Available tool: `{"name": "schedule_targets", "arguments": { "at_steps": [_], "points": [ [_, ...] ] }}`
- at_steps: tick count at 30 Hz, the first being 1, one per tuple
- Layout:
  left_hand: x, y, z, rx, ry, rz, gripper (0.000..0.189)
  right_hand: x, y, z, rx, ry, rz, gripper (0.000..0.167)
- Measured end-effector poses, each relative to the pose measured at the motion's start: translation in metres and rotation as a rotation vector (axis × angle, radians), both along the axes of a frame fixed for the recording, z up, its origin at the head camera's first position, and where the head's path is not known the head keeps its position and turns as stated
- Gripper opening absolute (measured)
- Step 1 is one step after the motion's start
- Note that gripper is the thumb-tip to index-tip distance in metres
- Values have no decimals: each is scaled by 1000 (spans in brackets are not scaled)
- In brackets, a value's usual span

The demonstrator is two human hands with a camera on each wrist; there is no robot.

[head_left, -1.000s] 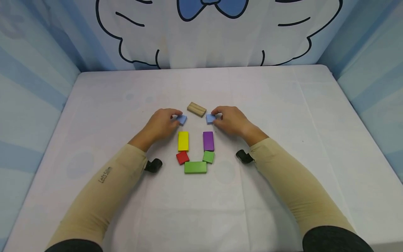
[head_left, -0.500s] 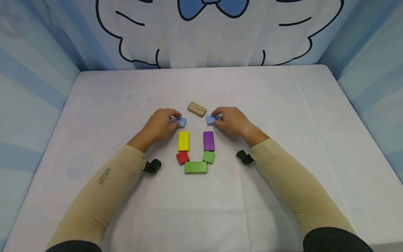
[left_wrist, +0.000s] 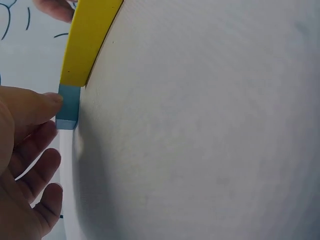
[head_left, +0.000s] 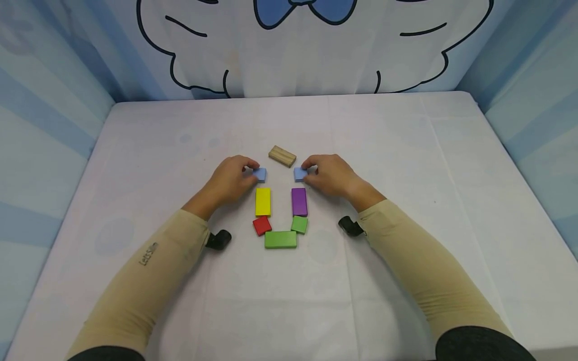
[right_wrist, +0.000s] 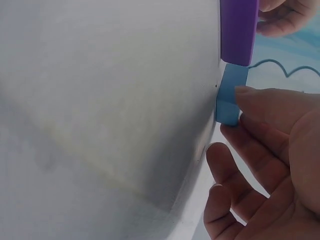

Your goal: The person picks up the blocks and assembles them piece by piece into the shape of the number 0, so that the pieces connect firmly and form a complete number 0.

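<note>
My left hand [head_left: 232, 176] pinches a small light-blue block [head_left: 260, 174] between thumb and forefinger, just beyond the yellow block [head_left: 263, 202]. On the other side my right hand [head_left: 331, 174] pinches a second light-blue block [head_left: 299, 174], beyond the purple block [head_left: 299, 202]. In the left wrist view the thumb lies on the blue block [left_wrist: 69, 106], which lines up with the yellow block's end. The right wrist view has the thumb pressed to the other blue block [right_wrist: 232, 95], close to the purple block's end. A natural wood block [head_left: 282, 156] lies farther back between the hands.
Nearer the body, a red block [head_left: 262, 225], a small green block [head_left: 299, 224] and a long green block [head_left: 280, 240] form the bottom of a U on the white-covered table [head_left: 280, 311]. Patterned curtains [head_left: 298, 60] border the table's back and sides.
Both blue blocks have come nearer the body, the left one turning straighter. The right one has also shifted slightly left over the last half second. The other blocks stay where they were.
</note>
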State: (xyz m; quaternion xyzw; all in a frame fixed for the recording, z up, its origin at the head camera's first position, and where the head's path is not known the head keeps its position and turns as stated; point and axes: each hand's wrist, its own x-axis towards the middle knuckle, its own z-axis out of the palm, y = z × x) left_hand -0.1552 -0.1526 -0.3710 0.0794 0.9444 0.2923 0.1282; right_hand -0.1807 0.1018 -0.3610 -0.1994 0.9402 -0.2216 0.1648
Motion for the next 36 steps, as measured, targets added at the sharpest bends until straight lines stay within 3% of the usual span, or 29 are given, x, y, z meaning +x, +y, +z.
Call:
{"name": "schedule_targets", "arguments": {
  "at_steps": [9, 22, 36],
  "points": [
    [0, -1, 0, -26, 2, -16, 28, 2, 0, 1, -2, 7, 9, 36],
    [6, 1, 3, -29, -22, -93, 28, 5, 1, 1, -35, 35, 12, 32],
    [8, 1, 1, -7, -16, -99, 29, 8, -4, 0, -37, 13, 26, 31]
  ]
}}
